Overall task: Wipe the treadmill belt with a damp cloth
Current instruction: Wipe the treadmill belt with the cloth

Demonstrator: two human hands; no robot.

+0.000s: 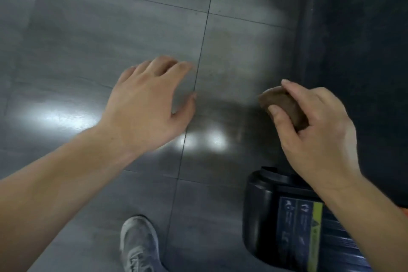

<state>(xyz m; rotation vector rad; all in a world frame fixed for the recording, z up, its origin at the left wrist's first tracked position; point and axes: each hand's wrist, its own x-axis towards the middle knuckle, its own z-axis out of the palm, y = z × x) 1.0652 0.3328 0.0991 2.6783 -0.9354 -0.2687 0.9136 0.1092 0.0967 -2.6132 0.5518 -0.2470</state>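
Right hand [320, 132] grips cloth [283, 102] — left hand [143, 106] spread.

1. Grey tiled floor [88, 28], glossy, crossed by dark grout lines.
2. A dark treadmill [364, 51] stands along its right edge, with its black labelled end cap [265, 216] nearest.
3. A grey sneaker [139, 243] rests at the bottom edge.

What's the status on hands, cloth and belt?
Left hand open, over the floor tiles. Right hand grips bunched brown cloth, not yet on the treadmill belt. Nothing seen blocking the belt.
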